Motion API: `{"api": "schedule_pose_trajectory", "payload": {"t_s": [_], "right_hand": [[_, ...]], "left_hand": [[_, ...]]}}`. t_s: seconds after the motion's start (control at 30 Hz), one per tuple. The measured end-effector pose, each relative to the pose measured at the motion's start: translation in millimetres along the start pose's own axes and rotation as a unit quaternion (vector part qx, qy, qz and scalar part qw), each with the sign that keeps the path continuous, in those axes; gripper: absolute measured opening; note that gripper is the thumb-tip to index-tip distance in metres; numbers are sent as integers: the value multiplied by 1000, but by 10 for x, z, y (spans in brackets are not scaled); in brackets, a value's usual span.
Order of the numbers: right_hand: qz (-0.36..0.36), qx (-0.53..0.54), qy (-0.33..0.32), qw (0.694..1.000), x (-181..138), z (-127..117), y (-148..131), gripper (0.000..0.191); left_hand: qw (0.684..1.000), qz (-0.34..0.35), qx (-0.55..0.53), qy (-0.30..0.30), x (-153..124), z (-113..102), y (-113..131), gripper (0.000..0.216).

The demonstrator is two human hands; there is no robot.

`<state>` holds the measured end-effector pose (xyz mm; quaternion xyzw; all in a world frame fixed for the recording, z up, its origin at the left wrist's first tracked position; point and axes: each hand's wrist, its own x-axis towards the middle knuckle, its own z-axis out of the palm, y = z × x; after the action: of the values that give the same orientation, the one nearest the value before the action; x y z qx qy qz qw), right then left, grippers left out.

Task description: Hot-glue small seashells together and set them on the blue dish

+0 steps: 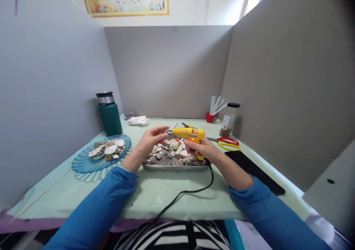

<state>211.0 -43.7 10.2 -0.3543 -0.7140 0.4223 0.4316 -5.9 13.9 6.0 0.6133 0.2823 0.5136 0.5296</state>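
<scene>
My right hand (202, 147) is wrapped round the handle of a yellow hot glue gun (185, 132), its orange light lit and its nozzle pointing left. Just at the nozzle, my left hand (154, 136) pinches a small object between thumb and fingertips; it is too small to name. Both hands are above a metal tray (174, 167) of shells and pebbles (169, 152). To the left stands a blue scalloped glass plate (83, 166) bearing a cluster of shells (108, 150).
A green bottle (109, 113) stands behind the plate. At the right are red-and-yellow scissors (229, 143), a jar (229, 120), a red cup of glue sticks (210, 117) and a black mat (253, 171). The gun's black cord (180, 192) trails over the front edge. Grey partitions enclose the table.
</scene>
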Motion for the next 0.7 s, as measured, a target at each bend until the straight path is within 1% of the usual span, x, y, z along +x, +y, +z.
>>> {"api": "schedule_pose_trajectory", "payload": {"t_s": [0.27, 0.53, 0.7], "right_hand": [[3, 10, 9, 1000, 6, 7, 26, 36], [24, 16, 12, 1000, -2, 9, 9, 33], [14, 12, 0, 1000, -1, 15, -19, 32]], "left_hand": [[1000, 3, -1, -4, -4, 2, -5, 39], [1000, 4, -3, -1, -4, 2, 4, 40], [1000, 4, 0, 2, -11, 9, 16, 41]]}}
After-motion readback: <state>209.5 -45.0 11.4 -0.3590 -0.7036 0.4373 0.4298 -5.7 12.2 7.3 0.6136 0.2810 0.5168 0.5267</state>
